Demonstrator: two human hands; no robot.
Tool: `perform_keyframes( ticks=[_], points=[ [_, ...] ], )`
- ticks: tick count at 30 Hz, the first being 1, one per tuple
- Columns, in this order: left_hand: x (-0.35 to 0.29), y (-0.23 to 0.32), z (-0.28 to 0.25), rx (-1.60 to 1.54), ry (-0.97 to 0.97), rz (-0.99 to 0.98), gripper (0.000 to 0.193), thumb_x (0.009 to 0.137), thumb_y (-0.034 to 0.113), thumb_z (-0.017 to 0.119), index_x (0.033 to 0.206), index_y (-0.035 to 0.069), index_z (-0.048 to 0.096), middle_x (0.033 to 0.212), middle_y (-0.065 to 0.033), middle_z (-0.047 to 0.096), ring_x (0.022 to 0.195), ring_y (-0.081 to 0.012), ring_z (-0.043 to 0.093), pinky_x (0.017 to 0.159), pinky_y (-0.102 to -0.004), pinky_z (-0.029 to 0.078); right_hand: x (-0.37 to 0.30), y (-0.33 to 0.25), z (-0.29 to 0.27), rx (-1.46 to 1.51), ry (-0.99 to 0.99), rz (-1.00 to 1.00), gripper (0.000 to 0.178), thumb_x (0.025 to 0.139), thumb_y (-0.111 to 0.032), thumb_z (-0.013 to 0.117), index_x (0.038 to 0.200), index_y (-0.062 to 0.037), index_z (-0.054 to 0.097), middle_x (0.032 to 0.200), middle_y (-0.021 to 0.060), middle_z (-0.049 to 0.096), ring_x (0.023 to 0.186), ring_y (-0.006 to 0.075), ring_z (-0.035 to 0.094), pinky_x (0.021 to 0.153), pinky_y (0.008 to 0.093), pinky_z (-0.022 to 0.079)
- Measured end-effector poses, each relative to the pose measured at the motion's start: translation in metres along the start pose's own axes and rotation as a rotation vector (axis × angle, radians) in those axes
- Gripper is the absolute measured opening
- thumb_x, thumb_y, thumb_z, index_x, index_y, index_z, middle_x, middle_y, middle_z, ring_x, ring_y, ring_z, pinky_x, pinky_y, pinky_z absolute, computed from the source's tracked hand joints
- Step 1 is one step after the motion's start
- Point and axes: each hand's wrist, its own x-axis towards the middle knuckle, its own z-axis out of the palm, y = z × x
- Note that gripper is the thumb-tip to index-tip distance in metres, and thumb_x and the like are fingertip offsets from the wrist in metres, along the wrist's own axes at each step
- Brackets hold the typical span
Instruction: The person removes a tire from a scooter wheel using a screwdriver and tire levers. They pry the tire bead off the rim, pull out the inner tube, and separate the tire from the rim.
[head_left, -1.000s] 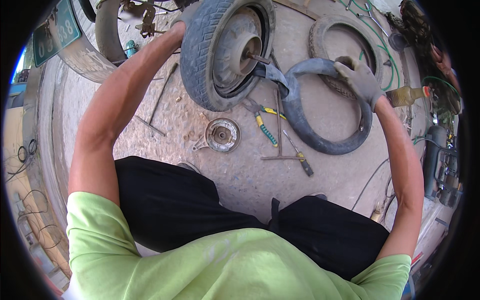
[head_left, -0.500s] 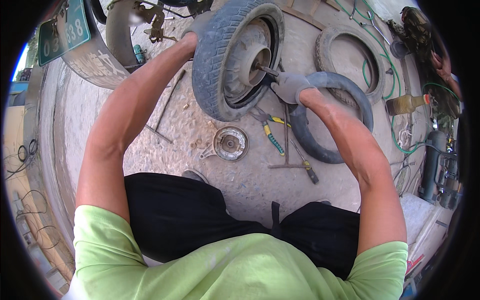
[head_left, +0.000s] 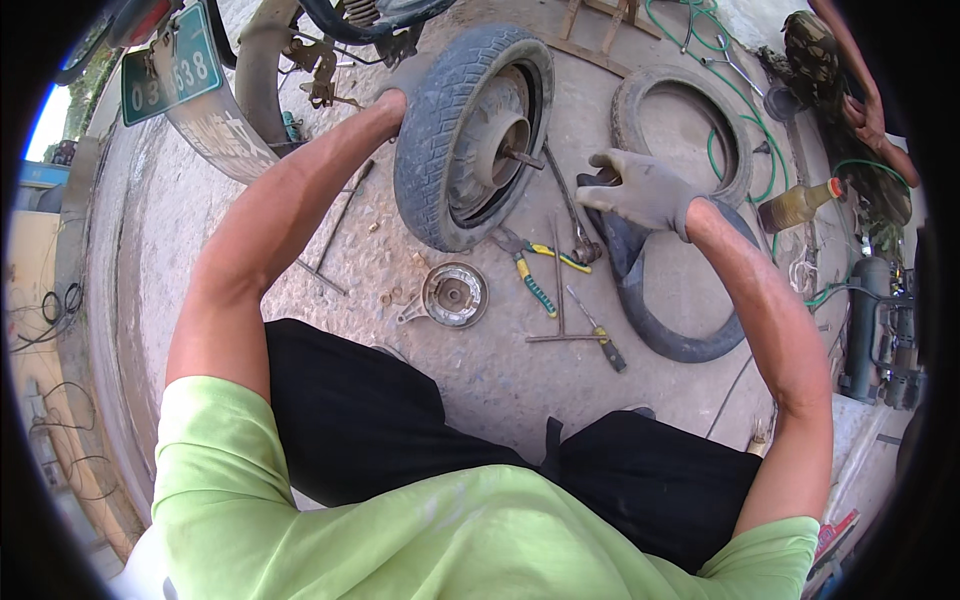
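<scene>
A grey-gloved left hand [head_left: 400, 82] steadies the scooter wheel [head_left: 430, 160] from its far left side; its fingers are mostly hidden behind the tyre. The wheel stands upright and tilted, its hub and bare axle [head_left: 522, 158] facing right. To the right of it, my gloved right hand [head_left: 645, 188] is closed around the upper left part of a black inner tube [head_left: 690, 348], which is lifted and creased there. A round brake plate [head_left: 455, 294] lies on the ground below the wheel. Beside it lie pliers [head_left: 535, 285] with yellow-green handles.
A T-handle wrench [head_left: 562, 300], a screwdriver [head_left: 608, 345] and a metal bar [head_left: 565, 190] lie between wheel and tube. Beyond rest a loose tyre [head_left: 625, 105], green hose and a bottle [head_left: 795, 210]. A parked motorbike's mudguard [head_left: 220, 130] is at far left; another person sits at right.
My right hand has left the axle, moved right and taken hold of the inner tube, pulling its near-wheel side up. My left hand stays at the wheel, which is turned slightly.
</scene>
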Motion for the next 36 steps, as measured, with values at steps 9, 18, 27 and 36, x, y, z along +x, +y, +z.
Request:
perform_keyframes(
  ticks=[9,18,27,36],
  points=[
    [0.002,0.062,0.015,0.589,-0.005,0.041,0.042,0.094,0.035,0.074,0.119,0.002,0.078,0.113,-0.0272,0.078,0.107,-0.0437,0.076,0.088,-0.0487,0.06,0.057,-0.146,0.047,0.874,0.095,-0.061,0.071,0.1,-0.06,0.073,0.133,0.003,0.072,0.119,0.0123,0.077,0.108,0.018,0.072,0.096,0.036,0.057],
    [-0.023,0.081,0.012,0.523,0.116,-0.198,0.056,0.099,0.051,0.064,0.125,0.004,0.076,0.121,-0.0271,0.076,0.115,-0.0429,0.074,0.1,-0.0506,0.057,0.023,-0.15,0.046,0.979,0.083,-0.129,0.047,0.104,-0.037,0.076,0.129,0.003,0.073,0.119,0.0098,0.079,0.106,0.0148,0.073,0.096,0.0335,0.059],
    [-0.02,0.082,0.015,0.488,0.144,-0.257,0.061,0.104,0.056,0.058,0.127,0.003,0.076,0.125,-0.0271,0.075,0.118,-0.0426,0.073,0.103,-0.0502,0.054,0.022,-0.116,0.047,1.091,0.022,-0.174,0.043,0.105,-0.029,0.077,0.133,0.0032,0.069,0.125,0.0075,0.077,0.111,0.0132,0.071,0.099,0.0324,0.058],
    [-0.011,0.086,0.018,0.454,0.104,-0.289,0.057,0.101,0.052,0.058,0.123,0.004,0.079,0.123,-0.0273,0.076,0.117,-0.0415,0.074,0.101,-0.0497,0.057,0.037,-0.11,0.05,1.271,-0.039,-0.197,0.035,0.106,-0.024,0.076,0.131,-0.0002,0.07,0.122,0.0053,0.077,0.108,0.0117,0.071,0.098,0.0317,0.058]
  ],
)
